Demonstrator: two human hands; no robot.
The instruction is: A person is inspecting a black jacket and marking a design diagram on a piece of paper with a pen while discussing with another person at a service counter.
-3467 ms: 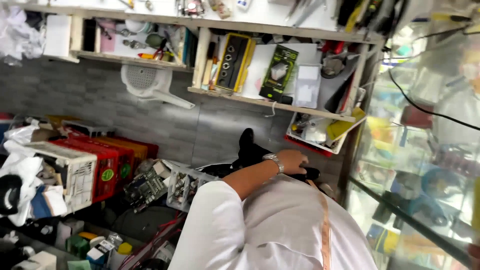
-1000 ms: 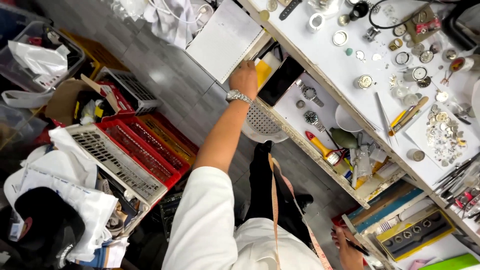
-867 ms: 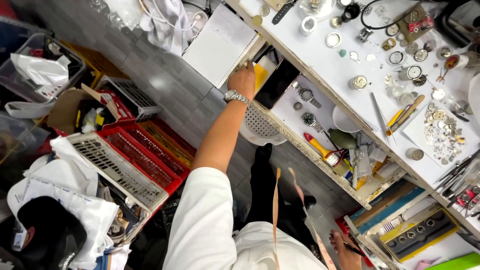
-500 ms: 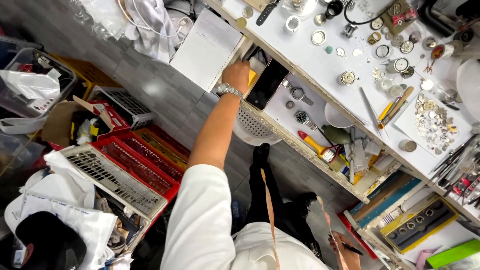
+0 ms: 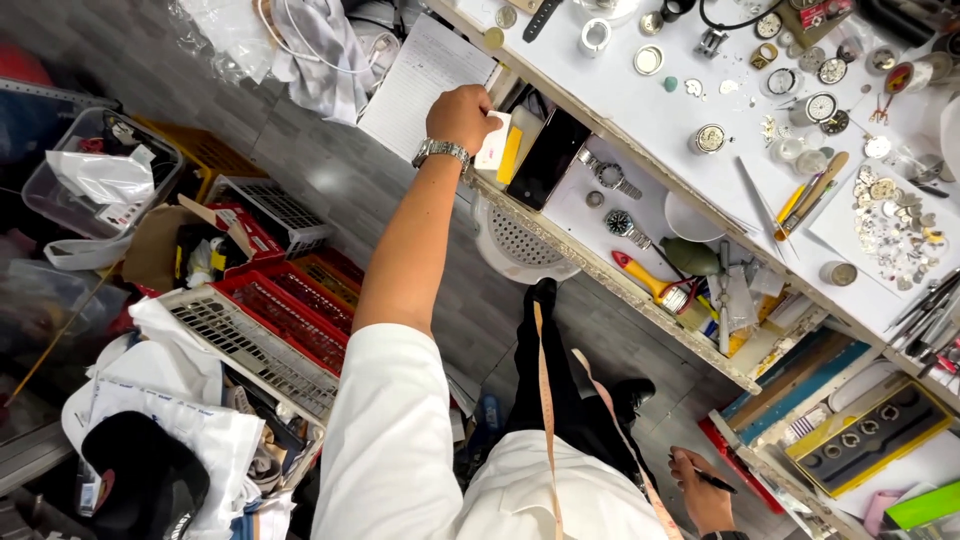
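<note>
Cluttered watch-repair bench (image 5: 640, 110) fills the upper right, its white top strewn with watch cases and loose parts, likely spread flat so nothing rolls off. Below the bench top runs an open shelf (image 5: 600, 265), where wristwatches and a red-handled tool lie within easy reach. At the shelf's left end the left hand (image 5: 462, 115) reaches up, fingers closed round a small white and yellow box (image 5: 500, 148), gripped by its near edge right at the shelf's lip. Just right of the box sits a dark phone (image 5: 545, 160). Low and well right of the shelf, the right hand (image 5: 700, 485) pinches a pen (image 5: 715, 482), fingers curled on it.
</note>
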